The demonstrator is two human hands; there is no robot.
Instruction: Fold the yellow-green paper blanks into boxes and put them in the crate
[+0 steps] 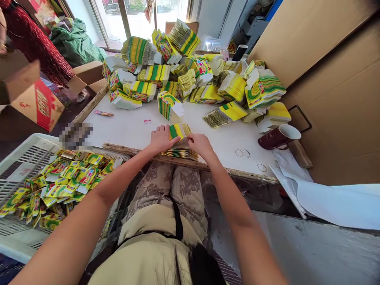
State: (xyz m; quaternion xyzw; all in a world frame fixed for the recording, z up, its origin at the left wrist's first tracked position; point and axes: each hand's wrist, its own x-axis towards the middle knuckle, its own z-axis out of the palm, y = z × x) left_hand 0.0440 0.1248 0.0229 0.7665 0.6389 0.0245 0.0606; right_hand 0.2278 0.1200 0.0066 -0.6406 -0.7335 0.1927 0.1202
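Note:
At the table's near edge, a stack of flattened yellow-and-green cartons [179, 130] lies between my hands. My left hand [162, 139] grips its left end, thumb along the near side. At the right end, the closed fingers of my right hand [200, 144] pinch the carton edges; the fingertips are partly hidden. Just below, nearer my lap, is another fanned layer of cartons [180, 152]. A bundle of cartons [170, 106] stands just beyond my hands, and a fanned bundle [224, 114] lies to the right.
Many carton bundles [154, 75] are heaped at the back of the white table [127, 124]. A dark mug [271, 138] and rubber bands [239, 152] lie right. A crate [18, 158] of small cartons stands left. Large cardboard [335, 95] walls the right side. Another person's patterned red clothing [38, 43] shows at left.

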